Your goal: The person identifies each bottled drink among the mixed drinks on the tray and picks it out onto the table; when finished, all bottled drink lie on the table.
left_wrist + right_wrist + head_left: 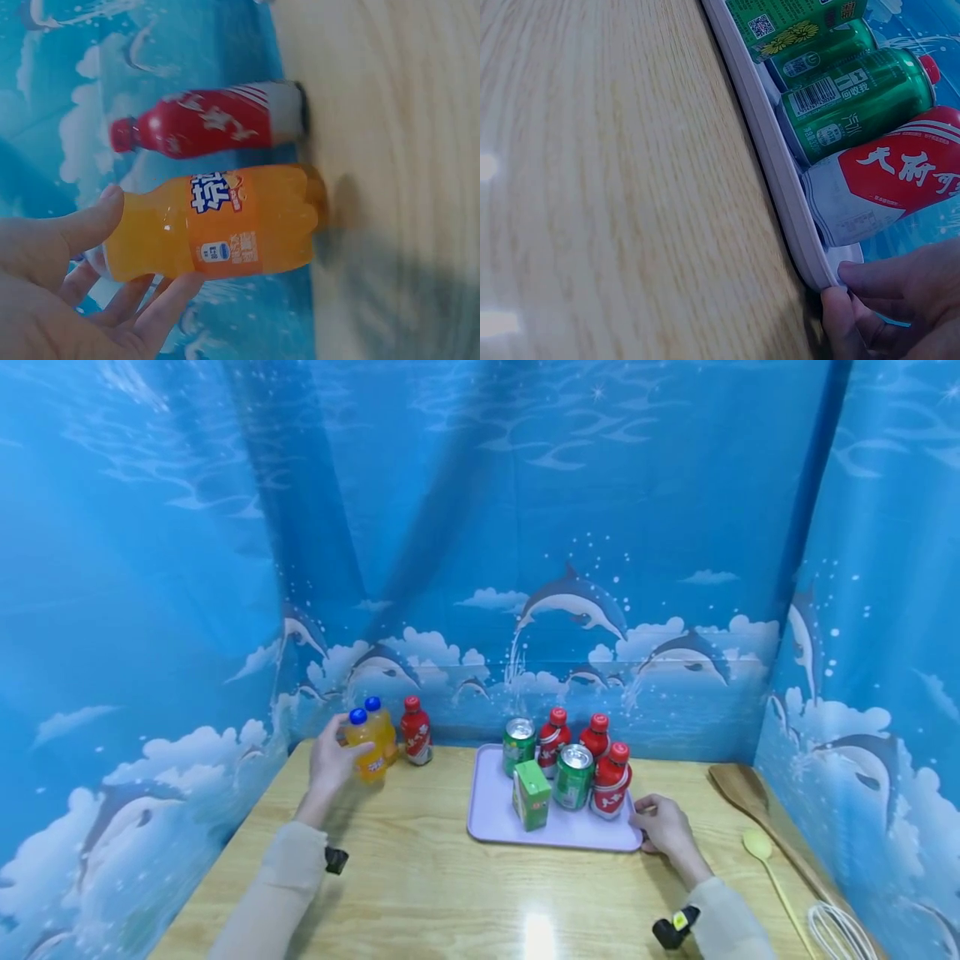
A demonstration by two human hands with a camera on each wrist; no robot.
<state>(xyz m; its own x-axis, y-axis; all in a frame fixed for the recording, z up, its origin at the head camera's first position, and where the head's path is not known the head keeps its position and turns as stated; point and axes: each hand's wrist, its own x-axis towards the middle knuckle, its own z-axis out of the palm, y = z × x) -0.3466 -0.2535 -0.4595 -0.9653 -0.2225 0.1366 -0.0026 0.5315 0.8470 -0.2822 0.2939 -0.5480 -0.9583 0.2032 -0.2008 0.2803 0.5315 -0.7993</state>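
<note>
My left hand (330, 764) holds an upright orange soda bottle (217, 225) near its neck, the thumb on one side and the fingers on the other. A second blue-capped orange soda bottle (385, 728) stands right behind it. Just right of these is a red cola bottle (416, 732). With my right hand (669, 828) I pinch the near right corner of a pale lilac tray (489, 806), thumb over the rim. The tray carries two green soda cans (573, 778), a green drink carton (532, 796) and three red cola bottles (611, 787).
At the right edge of the wooden table (420, 868) lie a wooden spatula (738, 789), a pale yellow spoon (759, 845) and a white whisk (840, 931). A blue dolphin-print curtain (450, 527) hangs close behind the table and along both sides.
</note>
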